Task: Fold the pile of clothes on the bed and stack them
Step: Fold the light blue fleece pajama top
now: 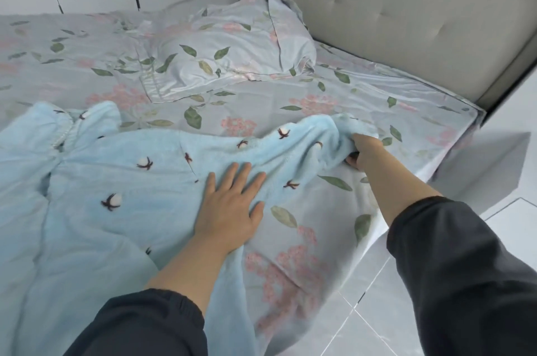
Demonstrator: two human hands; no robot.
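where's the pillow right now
In the head view the pillow lies on the bed, upper centre, left of the headboard and beyond the blue garment.

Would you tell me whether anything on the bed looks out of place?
Only the pillow lies crumpled and slanted to the headboard; the blue garment is merely rumpled, and nothing looks damaged.

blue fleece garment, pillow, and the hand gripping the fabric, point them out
blue fleece garment (101,172): head view, flat middle panel
pillow (232,44): head view, top face
right hand (364,149): head view, back of the hand
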